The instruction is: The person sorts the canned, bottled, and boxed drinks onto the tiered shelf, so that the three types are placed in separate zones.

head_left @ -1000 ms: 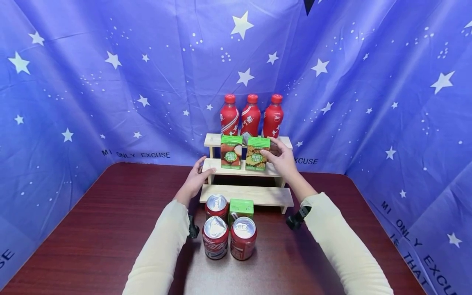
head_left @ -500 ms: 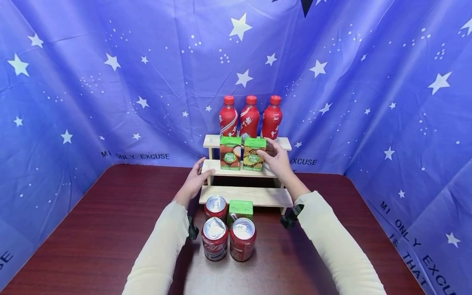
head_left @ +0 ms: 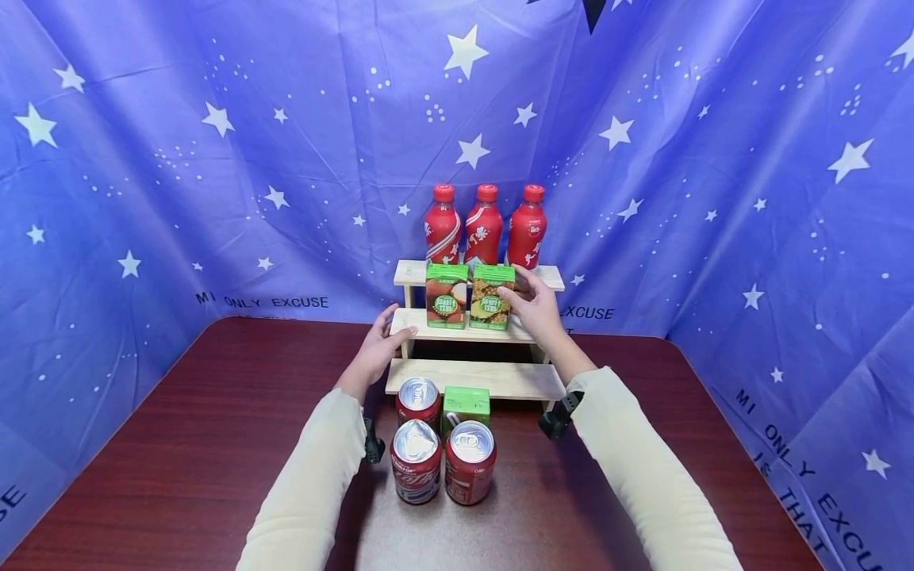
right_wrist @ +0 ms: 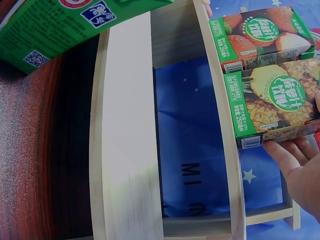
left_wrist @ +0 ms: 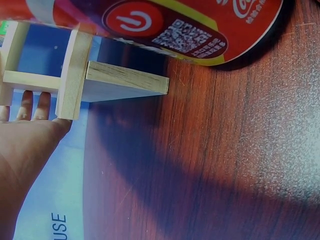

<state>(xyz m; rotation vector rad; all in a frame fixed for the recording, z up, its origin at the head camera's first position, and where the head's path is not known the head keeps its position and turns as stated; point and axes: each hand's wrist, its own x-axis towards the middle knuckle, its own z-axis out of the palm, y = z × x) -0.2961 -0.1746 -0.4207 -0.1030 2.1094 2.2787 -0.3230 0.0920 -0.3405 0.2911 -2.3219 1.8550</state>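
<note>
A tiered wooden stand (head_left: 474,379) stands on the table. My right hand (head_left: 539,311) grips a pineapple juice box (head_left: 491,297) by its right side, upright on the middle shelf, with the thumb on its front face. Close to its left is a second juice box (head_left: 447,295) with red fruit on it. My left hand (head_left: 373,349) rests against the stand's left end at the middle shelf. In the left wrist view its fingers (left_wrist: 42,107) lie straight along the side frame, the thumb by the shelf's end.
Three red bottles (head_left: 484,226) stand on the top shelf. In front of the stand are three red cola cans (head_left: 416,464) and another green juice box (head_left: 467,403), close together on the dark red table (head_left: 214,444). A blue starry cloth (head_left: 286,143) hangs behind.
My right hand has slid the pineapple juice box slightly left along the middle shelf, nearer the other box. The left hand has stayed at the stand's end.
</note>
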